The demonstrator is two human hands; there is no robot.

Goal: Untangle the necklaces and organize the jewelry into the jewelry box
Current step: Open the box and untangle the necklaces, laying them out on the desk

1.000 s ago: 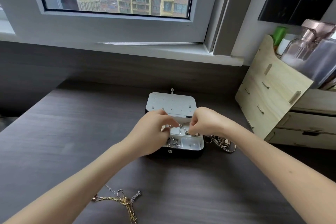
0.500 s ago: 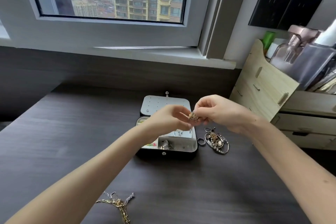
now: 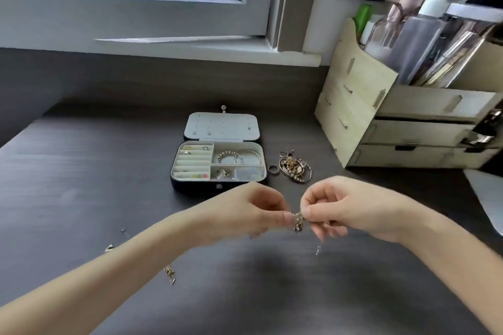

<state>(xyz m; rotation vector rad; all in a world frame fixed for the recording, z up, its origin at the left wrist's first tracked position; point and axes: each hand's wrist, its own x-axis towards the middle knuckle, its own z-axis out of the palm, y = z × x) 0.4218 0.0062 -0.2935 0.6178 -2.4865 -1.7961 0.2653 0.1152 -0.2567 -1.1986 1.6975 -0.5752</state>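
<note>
the step in hand looks like the untangling: the left hand [image 3: 253, 212] and the right hand [image 3: 345, 207] meet in the air above the bench [image 3: 81, 185]. the fingers [image 3: 283, 216] of both are curled and pinch 1 small gold-and-silver knot of chain [image 3: 298, 221] from either side, thumb tips almost touching. the knot is a tight, bunched clump, too blurred to tell how many strands run through it, and a little of it hangs below the fingers. a small silver bit [image 3: 318, 250] shows lower down, under the right fingers; i cannot tell whether it hangs from the knot or lies on the bench. the next move, as i judge it, calls for easing 1 loop loose with the fingertips rather than tugging, since fine links would only cinch tighter. beyond the fingers, well apart from them, the jewelry box [image 3: 217, 186] lies open, its compartments holding rings, bangles and small pieces. just beyond the right fingers a heap of jewelry [image 3: 295, 166] and 1 ring [image 3: 273, 168] lie beside the box. chain scraps [image 3: 169, 275] lie nearer than the left fingers, so much sorting is not yet done.
</note>
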